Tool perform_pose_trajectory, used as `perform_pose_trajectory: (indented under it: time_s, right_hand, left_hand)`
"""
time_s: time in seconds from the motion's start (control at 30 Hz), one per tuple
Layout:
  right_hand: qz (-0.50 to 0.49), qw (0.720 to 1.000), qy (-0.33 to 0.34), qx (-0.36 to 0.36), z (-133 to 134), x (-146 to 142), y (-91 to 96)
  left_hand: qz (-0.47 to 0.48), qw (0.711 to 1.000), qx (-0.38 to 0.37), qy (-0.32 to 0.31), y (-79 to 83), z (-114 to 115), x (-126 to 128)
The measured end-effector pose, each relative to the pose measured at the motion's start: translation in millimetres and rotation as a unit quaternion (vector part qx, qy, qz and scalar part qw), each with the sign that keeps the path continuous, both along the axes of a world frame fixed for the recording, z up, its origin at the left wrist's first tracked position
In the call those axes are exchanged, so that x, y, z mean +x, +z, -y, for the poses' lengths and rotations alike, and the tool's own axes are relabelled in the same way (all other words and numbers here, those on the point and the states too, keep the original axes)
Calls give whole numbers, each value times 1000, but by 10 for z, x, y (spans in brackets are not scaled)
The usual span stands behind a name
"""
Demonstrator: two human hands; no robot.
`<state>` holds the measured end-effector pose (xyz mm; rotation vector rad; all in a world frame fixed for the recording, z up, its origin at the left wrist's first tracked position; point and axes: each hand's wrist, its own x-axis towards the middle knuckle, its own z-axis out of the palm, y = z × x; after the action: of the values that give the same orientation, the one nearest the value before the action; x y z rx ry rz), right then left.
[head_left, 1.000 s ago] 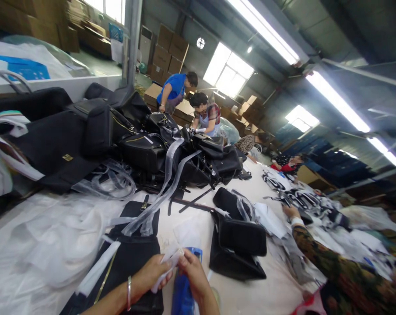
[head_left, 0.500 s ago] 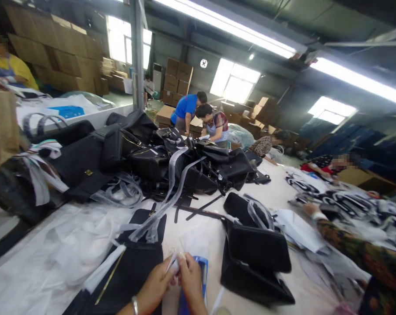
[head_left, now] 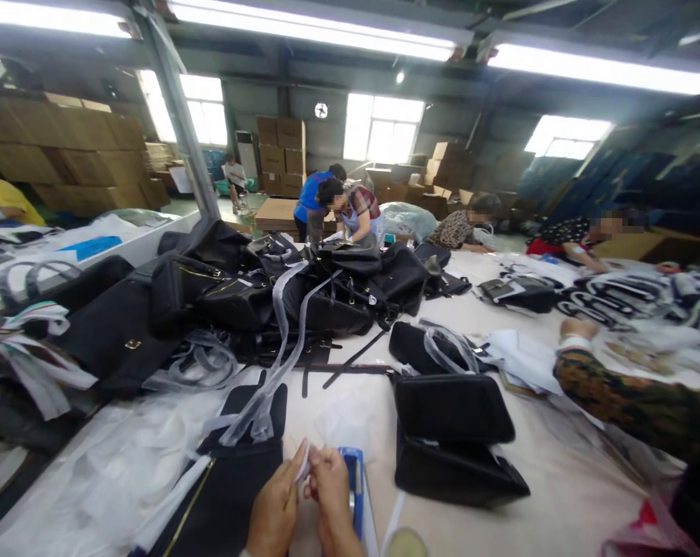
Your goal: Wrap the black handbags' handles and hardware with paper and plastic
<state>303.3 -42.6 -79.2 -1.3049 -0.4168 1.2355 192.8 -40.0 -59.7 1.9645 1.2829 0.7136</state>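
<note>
Low in the middle, my left hand (head_left: 275,499) is closed on a thin white strip (head_left: 303,466), pinched between thumb and fingers. Close beside it, my right hand (head_left: 331,483) has its fingertips pinched at the same strip. Partly behind my right hand lies a blue object (head_left: 357,472) that looks like a tape dispenser. Left of my hands is a black bag (head_left: 210,495) with a gold zipper, lying flat with its plastic-wrapped handles (head_left: 261,410) stretched upward. To the right, another black bag (head_left: 454,441) stands folded on the white table.
A heap of black bags (head_left: 291,302) spreads across the table (head_left: 370,422). Crumpled white wrapping (head_left: 117,456) covers the left side. A co-worker's camouflage sleeve (head_left: 622,394) reaches in from the right. Several other people work beyond. A round yellowish item (head_left: 406,544) sits at the bottom edge.
My head view has levelled and turned right, so the surroundings sit further left. My hands remain together at the white strip. The co-worker's arm at right has shifted.
</note>
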Motion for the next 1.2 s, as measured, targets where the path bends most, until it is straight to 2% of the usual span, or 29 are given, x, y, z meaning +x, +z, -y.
perform_pose_trajectory:
  time_s: [0.2, 0.4, 0.5, 0.57, 0.63, 0.73, 0.8, 0.9, 1.03, 1.1, 1.2]
  right_hand:
    - [-18, 997, -67, -20, 92, -1, 49]
    - [72, 997, -40, 4, 154, 27, 171]
    - [86, 996, -34, 10, 195, 87, 147]
    - [90, 996, -22, 7, 229, 142, 116]
    - [91, 996, -3, 4, 256, 184, 104]
    - [106, 994, 31, 6, 264, 218, 152]
    - [126, 990, 57, 9, 268, 267, 206]
    - [164, 983, 82, -5, 375, 464, 251]
    - [264, 961, 20, -77, 824, 780, 187]
    - [309, 944, 2, -113, 1099, 804, 127]
    - [341, 928, 14, -149, 1401, 650, 46]
  left_hand:
    - [-91, 989, 88, -72, -118, 43, 26]
    - [-172, 976, 108, -73, -140, 97, 24]
    - [-166, 981, 57, -81, -105, 125, 7]
    - [-100, 989, -12, -111, -39, 100, -11]
    - [-1, 988, -117, -97, 62, 29, -13]
    - [120, 952, -282, -6, 233, -103, 45]
    - [153, 929, -337, 2, 323, -158, 101]
    - [164, 920, -355, -14, 398, -176, 135]
    - [177, 917, -359, -6, 404, -175, 71]
    - [180, 913, -366, -5, 391, -182, 38]
    - [182, 909, -374, -10, 384, -193, 22]
